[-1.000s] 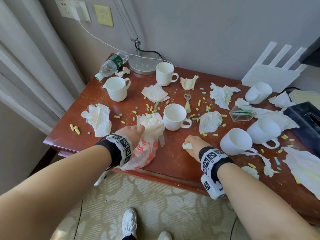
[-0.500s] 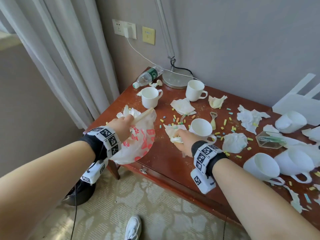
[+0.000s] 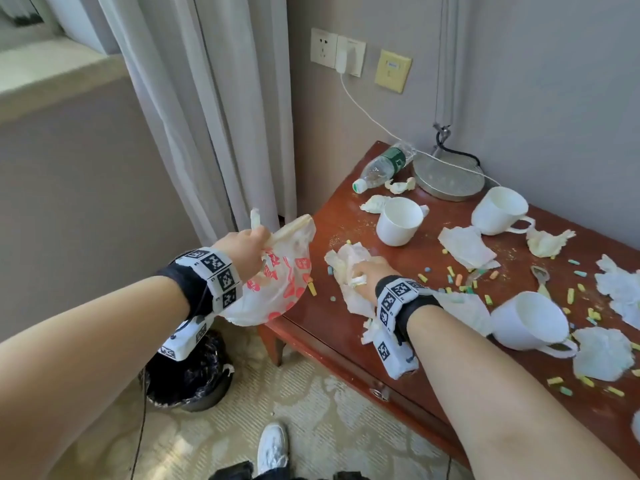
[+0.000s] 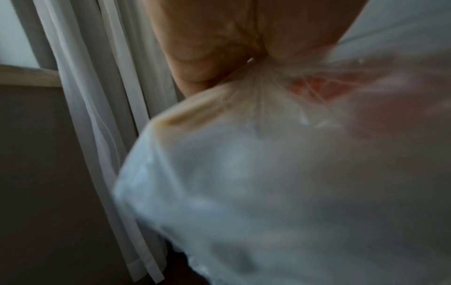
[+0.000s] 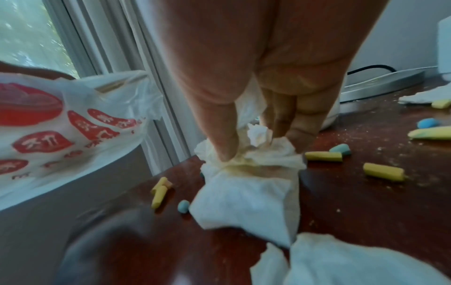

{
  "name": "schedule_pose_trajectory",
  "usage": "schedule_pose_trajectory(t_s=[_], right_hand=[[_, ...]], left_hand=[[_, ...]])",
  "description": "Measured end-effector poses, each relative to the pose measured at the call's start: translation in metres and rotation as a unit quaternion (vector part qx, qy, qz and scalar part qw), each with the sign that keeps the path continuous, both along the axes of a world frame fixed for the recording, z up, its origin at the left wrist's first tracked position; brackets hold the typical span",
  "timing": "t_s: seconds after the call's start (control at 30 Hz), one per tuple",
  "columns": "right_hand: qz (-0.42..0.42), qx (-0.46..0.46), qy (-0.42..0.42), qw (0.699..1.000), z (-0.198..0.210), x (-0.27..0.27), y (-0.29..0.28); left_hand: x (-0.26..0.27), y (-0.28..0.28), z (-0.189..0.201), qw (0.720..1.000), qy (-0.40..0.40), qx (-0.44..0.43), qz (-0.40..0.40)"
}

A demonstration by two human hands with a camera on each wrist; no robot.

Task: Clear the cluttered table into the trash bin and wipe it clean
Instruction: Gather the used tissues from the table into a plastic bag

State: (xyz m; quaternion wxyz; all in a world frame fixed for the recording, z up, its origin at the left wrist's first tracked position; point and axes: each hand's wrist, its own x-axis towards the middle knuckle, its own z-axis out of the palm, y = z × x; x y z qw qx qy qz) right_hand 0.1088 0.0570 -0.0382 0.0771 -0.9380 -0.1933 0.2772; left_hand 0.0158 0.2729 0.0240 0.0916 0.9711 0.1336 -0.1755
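My left hand (image 3: 247,249) grips the bunched neck of a white plastic bag with red print (image 3: 277,285), held just off the table's left edge; the same bag (image 4: 268,173) fills the blurred left wrist view. My right hand (image 3: 363,271) pinches a wad of crumpled white tissues (image 3: 346,265) on the red-brown wooden table (image 3: 311,317) near its left end. In the right wrist view the thumb and fingers (image 5: 224,146) clamp the tissues (image 5: 246,185) against the wood. A black-lined trash bin (image 3: 194,379) stands on the floor below my left wrist.
White cups (image 3: 398,221), (image 3: 498,211), (image 3: 530,320), more crumpled tissues (image 3: 465,245), coloured chalk bits (image 3: 453,278), a plastic bottle (image 3: 382,166), a bottle opener (image 3: 540,275) and a round metal base (image 3: 448,180) crowd the table. Curtains (image 3: 207,116) hang at the left.
Both hands have swept leftward along the table. The left hand lifted the bag past the left edge, above the bin. The right hand gathered more tissue and dragged it left.
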Motion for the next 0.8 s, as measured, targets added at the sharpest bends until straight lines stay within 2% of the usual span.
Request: schedule_pose_trajectory(t_s=[0.2,0.37,0.5,0.8], right_hand=[[-0.089,-0.017,-0.024,0.996,0.015,0.014,-0.003],[-0.203,0.062,-0.076,0.974,0.058,0.023,-0.03],[-0.252,0.087,-0.082,0.96,0.076,0.016,-0.045],[-0.144,0.077,-0.088,0.983,0.098,-0.006,-0.055]], left_hand=[[0.021,0.016,-0.006,0.999,0.018,-0.033,-0.03],[0.037,0.013,0.001,0.998,0.001,-0.052,-0.046],[0.041,0.001,0.013,0.997,-0.015,-0.055,-0.057],[0.015,-0.028,0.035,0.999,-0.027,-0.022,-0.039]])
